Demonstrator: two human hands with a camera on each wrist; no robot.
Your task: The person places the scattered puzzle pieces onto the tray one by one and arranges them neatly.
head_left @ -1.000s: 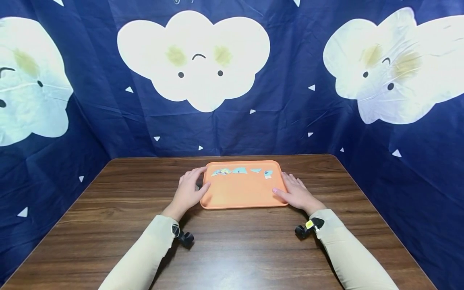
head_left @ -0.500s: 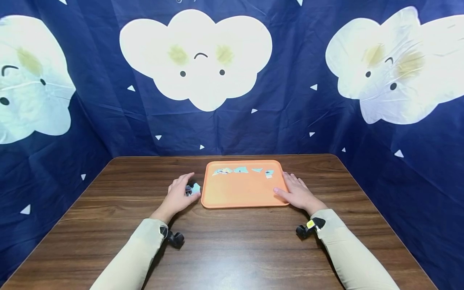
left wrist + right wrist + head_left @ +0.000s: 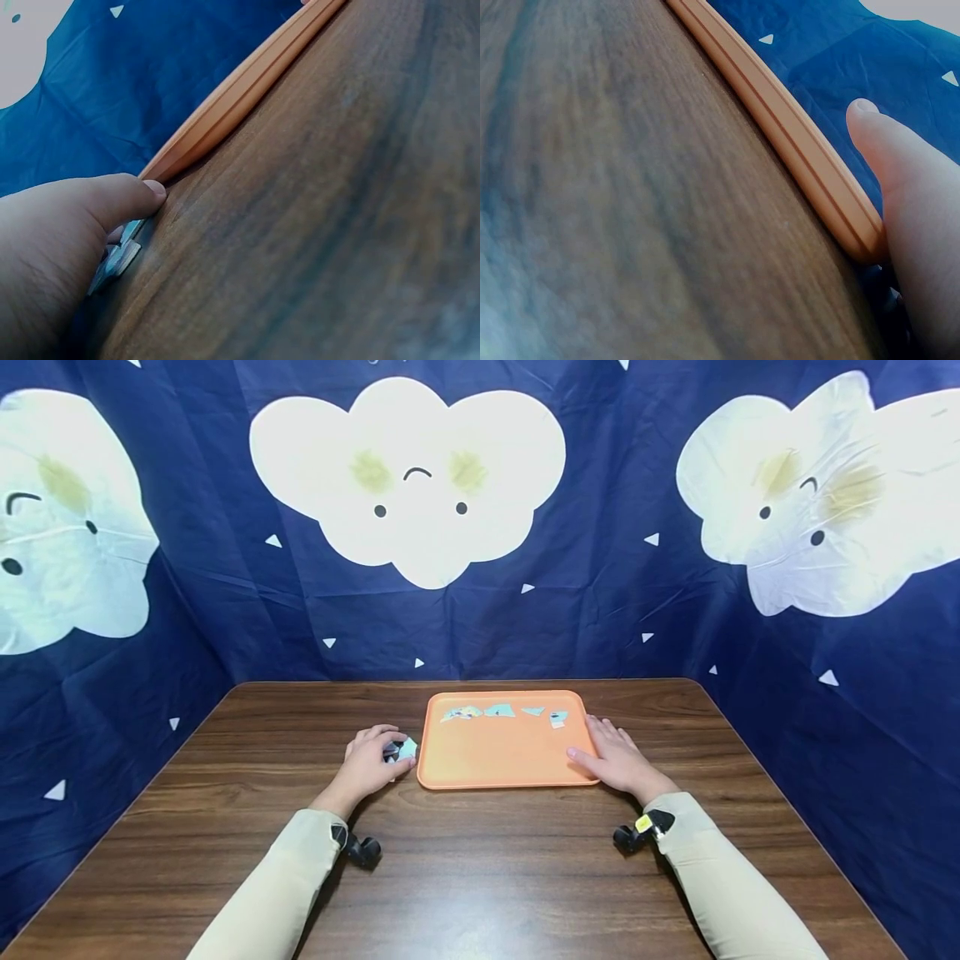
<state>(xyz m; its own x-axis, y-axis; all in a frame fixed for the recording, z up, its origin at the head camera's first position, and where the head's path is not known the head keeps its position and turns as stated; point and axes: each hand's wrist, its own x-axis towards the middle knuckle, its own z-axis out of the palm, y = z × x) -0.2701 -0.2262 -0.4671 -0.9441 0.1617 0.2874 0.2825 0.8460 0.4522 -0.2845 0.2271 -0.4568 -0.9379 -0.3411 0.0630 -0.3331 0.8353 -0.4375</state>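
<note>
At least four pieces [image 3: 498, 711] on one tray [image 3: 497, 753], left grip [image 3: 367, 762] curled round loose pieces [image 3: 407, 749], right grip [image 3: 619, 762] spread

Booth-like setting, dark-blue cloth [image 3: 585, 635] on 3 sides, white cloud prints [image 3: 420, 539], wood-grain table [image 3: 495, 868]

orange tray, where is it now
In the head view, the orange tray lies on the wooden table, slightly right of centre, between the left hand and the right hand.
</note>
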